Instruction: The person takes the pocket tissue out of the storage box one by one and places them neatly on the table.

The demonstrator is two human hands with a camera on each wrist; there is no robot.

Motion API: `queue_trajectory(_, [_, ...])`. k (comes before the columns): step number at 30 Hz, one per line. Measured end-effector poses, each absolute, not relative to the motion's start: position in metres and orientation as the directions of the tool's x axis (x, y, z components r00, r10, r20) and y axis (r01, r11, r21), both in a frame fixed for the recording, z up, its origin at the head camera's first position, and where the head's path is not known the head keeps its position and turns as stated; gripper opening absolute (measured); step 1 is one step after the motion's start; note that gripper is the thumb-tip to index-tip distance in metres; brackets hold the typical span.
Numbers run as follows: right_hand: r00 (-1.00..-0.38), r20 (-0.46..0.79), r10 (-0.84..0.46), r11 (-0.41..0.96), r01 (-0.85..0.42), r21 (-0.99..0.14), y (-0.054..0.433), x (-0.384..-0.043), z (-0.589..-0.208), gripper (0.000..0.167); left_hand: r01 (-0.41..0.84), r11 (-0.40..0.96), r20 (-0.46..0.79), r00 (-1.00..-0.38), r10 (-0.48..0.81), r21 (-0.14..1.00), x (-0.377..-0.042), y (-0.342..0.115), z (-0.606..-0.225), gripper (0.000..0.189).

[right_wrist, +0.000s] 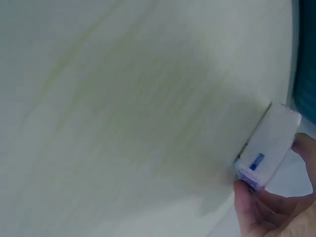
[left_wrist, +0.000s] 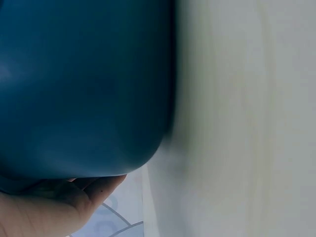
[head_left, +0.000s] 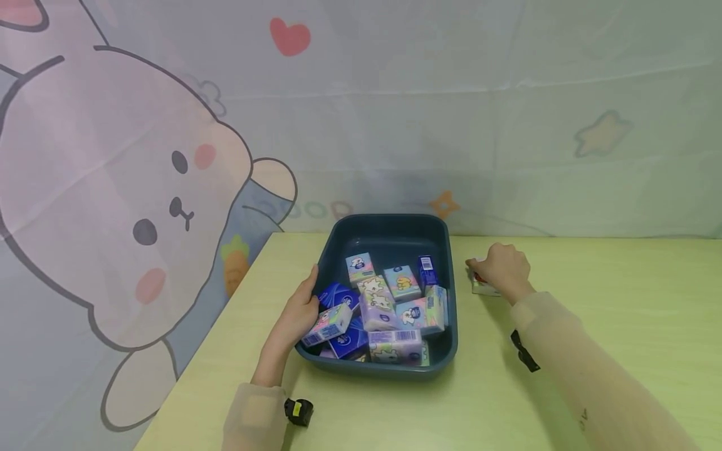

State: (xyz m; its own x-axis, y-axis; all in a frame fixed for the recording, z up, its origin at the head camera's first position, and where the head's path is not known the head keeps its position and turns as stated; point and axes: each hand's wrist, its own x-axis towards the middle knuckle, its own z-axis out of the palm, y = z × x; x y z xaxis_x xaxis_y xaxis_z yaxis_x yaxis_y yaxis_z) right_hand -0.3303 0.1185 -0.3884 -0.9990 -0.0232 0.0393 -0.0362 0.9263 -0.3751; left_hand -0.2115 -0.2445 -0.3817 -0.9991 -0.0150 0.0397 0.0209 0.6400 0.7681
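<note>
We're live at the pale yellow-green table (head_left: 429, 413), and look at the right hand (head_left: 504, 269): it pinches a small white packet (right_wrist: 271, 143) between thumb and fingers, a narrow hold! That packet is just to the right of the blue bin (head_left: 389, 373), apart from its wall; whether its underside touches the table, we cannot tell. Over on the other side, the left hand (head_left: 296, 316) grips the bin at its left edge, fingers against the outer wall. And what a crowd inside: we spot a lilac packet (head_left: 379, 308) near the middle, a dark blue packet (head_left: 427, 270) beside the right wall, and others heaped around them toward the near end (some half buried, so we won't attempt a count). Behind it all we have a pale backdrop (head_left: 395, 94), with a big cartoon animal (head_left: 107, 219) on the left and a red heart (head_left: 290, 37) up high.
</note>
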Motion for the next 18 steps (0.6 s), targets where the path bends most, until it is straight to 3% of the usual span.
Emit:
queue_trajectory(6, [-0.997, 0.061, -0.041, 0.931, -0.06, -0.36, 0.119, -0.326, -0.378, 0.059, 0.019, 0.645, 0.036, -0.999, -0.013, 0.764, -0.212, -0.244, -0.382, 0.061])
queue_trajectory(13, [-0.989, 0.094, -0.111, 0.93, -0.137, -0.34, 0.121, -0.303, -0.355, 0.05, 0.006, 0.652, 0.013, -1.0, -0.006, 0.758, -0.212, -0.247, -0.382, 0.062])
queue_trajectory(18, [-0.982, 0.122, -0.142, 0.926, -0.175, -0.333, 0.118, -0.283, -0.346, 0.062, 0.006, 0.64, 0.007, -1.0, 0.002, 0.769, -0.212, -0.245, -0.382, 0.061])
